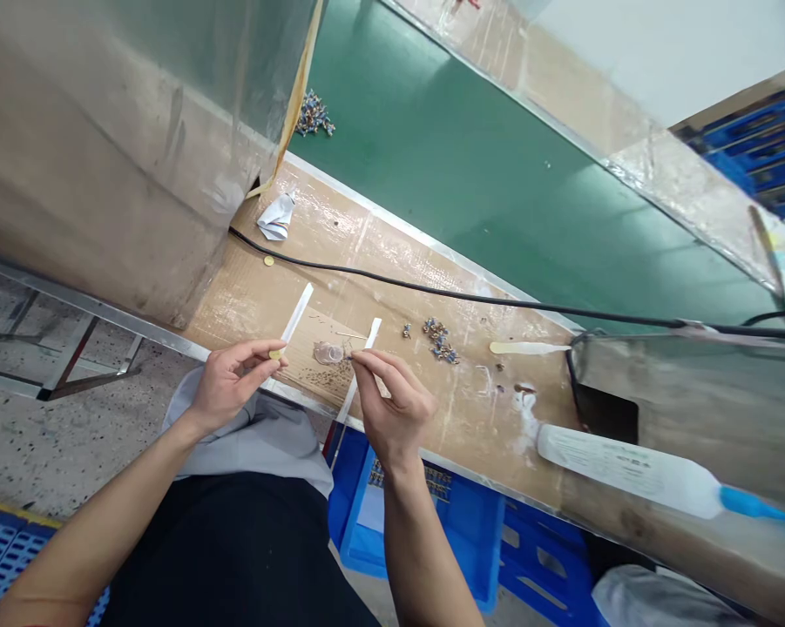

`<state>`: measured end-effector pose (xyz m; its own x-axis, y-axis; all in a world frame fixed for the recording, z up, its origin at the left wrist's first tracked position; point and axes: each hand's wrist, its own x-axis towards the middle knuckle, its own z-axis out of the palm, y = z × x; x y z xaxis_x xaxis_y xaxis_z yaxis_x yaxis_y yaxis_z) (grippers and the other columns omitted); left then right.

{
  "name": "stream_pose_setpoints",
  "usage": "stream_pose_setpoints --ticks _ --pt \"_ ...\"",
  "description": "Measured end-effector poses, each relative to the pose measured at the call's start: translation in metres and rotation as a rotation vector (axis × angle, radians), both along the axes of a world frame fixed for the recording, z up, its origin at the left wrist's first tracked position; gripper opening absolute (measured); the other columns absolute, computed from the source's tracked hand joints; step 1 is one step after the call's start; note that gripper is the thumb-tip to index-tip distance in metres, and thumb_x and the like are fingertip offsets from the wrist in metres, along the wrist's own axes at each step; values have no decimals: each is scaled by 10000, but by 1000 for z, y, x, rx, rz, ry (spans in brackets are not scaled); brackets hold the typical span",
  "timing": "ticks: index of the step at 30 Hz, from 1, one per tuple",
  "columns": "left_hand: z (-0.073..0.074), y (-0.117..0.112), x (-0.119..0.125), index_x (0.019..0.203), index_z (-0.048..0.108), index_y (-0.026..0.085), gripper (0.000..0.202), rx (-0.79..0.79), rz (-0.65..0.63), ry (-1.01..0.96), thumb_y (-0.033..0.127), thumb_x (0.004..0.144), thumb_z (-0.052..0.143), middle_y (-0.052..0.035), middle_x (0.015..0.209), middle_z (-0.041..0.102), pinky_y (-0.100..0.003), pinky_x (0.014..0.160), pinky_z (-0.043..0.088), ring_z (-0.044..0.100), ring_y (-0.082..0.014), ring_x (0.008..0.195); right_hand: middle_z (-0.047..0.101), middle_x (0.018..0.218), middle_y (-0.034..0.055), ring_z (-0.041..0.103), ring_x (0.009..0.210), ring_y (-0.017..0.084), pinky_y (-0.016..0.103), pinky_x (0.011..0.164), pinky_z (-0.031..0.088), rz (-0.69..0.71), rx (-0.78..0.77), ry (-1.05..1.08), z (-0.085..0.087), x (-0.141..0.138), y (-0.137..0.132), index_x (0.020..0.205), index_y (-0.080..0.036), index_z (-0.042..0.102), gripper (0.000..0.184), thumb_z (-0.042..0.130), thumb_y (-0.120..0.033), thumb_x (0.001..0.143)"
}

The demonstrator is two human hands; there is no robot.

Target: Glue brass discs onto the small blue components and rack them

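Note:
My left hand (232, 383) is closed, with a small yellow round piece (274, 354) pinched between thumb and fingertips at the bench's front edge. My right hand (392, 401) is also closed in a pinch; a tiny dark bit shows at its fingertips, too small to name. Just left of those fingertips lies a small clear plastic container (328, 352). Tiny brown grains (327, 376) are scattered in front of it on the cardboard. A thin stick (351, 335) lies behind it. White strips run on both sides, the left strip (297, 312) and the right strip (366, 348).
Small blue-and-copper parts (439, 340) lie to the right, with another pile (314, 115) on the green belt (470, 165). A black cable (392, 279) crosses the bench. A white bottle (627, 461) lies at right. Crumpled paper (277, 218) sits at the back left. Below stands a blue crate (490, 557).

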<state>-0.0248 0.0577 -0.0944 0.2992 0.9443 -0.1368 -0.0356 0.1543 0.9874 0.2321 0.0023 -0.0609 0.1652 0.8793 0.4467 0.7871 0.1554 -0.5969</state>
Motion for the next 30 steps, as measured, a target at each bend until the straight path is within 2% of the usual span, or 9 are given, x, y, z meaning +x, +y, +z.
stream_pose_setpoints --ticks 5,19,26,30 --pt "1 1 0 1287 862 247 280 36 -7 15 363 1035 824 -37 1039 895 -251 861 701 870 -185 933 867 1136 44 844 1058 238 397 971 691 19 -1 79 -3 1 1 1174 -299 862 204 750 -165 1069" --pt "-2 1 0 1281 859 248 276 53 -16 34 360 1031 823 -39 1045 896 -242 856 693 870 -181 939 870 1156 38 842 1091 225 390 1006 683 73 -8 101 -8 5 3 1180 -296 864 233 752 -126 1065" --pt "2 2 1 1273 858 235 277 39 -9 36 341 1021 819 -36 1029 895 -245 850 694 869 -181 933 866 1148 40 841 1060 210 370 972 684 107 -11 46 -3 6 4 1164 -284 857 235 747 -102 1064" --pt "9 -6 3 1291 857 243 284 15 -9 87 339 1029 808 -23 1030 900 -242 865 691 872 -181 946 868 1113 38 843 1031 215 367 940 694 25 84 16 8 4 0 1162 -281 861 245 778 -87 1036"
